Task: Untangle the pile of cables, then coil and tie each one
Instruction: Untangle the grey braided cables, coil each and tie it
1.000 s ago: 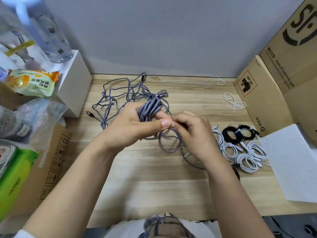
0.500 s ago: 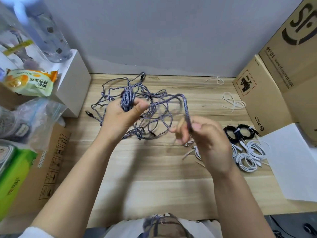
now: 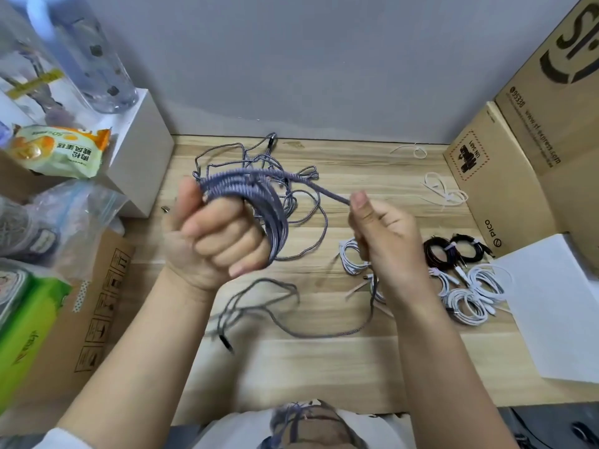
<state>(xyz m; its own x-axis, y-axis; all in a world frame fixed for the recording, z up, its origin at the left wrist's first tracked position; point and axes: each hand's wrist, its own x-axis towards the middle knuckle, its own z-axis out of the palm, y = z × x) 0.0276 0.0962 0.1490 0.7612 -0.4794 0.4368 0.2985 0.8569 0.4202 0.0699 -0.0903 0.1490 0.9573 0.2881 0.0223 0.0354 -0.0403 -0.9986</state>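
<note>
The grey braided cable (image 3: 256, 202) is being coiled: several turns are gathered into a loop that the left hand (image 3: 217, 241) holds raised above the wooden desk (image 3: 324, 367), at about ten o'clock from the frame centre. That hand's fingers are curled into a fist round the bundle, thumb upright beside it, and the turns hang down past the knuckles at its three o'clock side. From the top of the coil one strand runs to three o'clock into the right hand (image 3: 385, 241), which pinches it between thumb and forefinger, the other fingers curled under. The slack drops below that hand and trails across the desk to a blurred loose end with a dark plug (image 3: 227, 343) at six o'clock.

So the step in hand looks like coiling, partway through, with a fair length left to wrap. The next move probably calls for the right hand to carry its strand round the left hand's bundle and let slack slide through the pinch. The free tail may snag on itself.

Behind the coil, at twelve o'clock, lies the tangled pile of grey cables (image 3: 275, 186) not yet sorted. At three to four o'clock lie tied white cable coils (image 3: 473, 296) and black cable coils (image 3: 453, 252); loose white ties (image 3: 444, 189) lie at two o'clock, near a cardboard box (image 3: 492, 186).
</note>
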